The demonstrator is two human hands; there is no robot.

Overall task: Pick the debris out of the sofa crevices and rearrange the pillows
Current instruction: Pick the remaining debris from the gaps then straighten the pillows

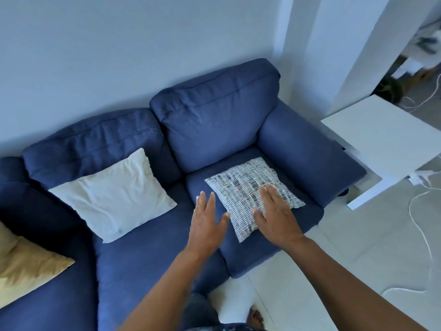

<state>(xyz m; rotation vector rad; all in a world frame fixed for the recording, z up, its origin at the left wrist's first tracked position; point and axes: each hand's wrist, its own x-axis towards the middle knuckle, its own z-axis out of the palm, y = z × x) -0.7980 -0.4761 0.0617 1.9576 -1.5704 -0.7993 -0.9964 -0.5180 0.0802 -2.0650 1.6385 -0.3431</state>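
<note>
Counting three pillows on one blue sofa (133,271). Farthest left, at the sofa's left edge: a yellow pillow (28,266), cut off by the frame. Next along, on the left seat cushion: a cream pillow (114,197), leaning back against the left back cushion. Between the two seat cushions: a dark crevice (202,237) running front to back, its contents too dark to tell.

Two bare hands, both palm down over the right seat cushion. Left hand (206,225): fingers spread wide and straight, holding nothing, hovering just beside the left edge of the patterned pillow (248,187), thumb reaching toward that edge; contact hard to judge. Right hand (276,218): fingers extended and slightly spread, lying flat on top of the patterned pillow, pressing its front right part, gripping nothing.

Patterned pillow: black-and-white weave, flat on the right seat cushion, turned diagonally, one corner toward the right armrest.

Farther right, beyond the armrest: one white side table (381,139), close to the sofa's right edge. On the floor at the right: white cables (420,232) in loose loops.
</note>
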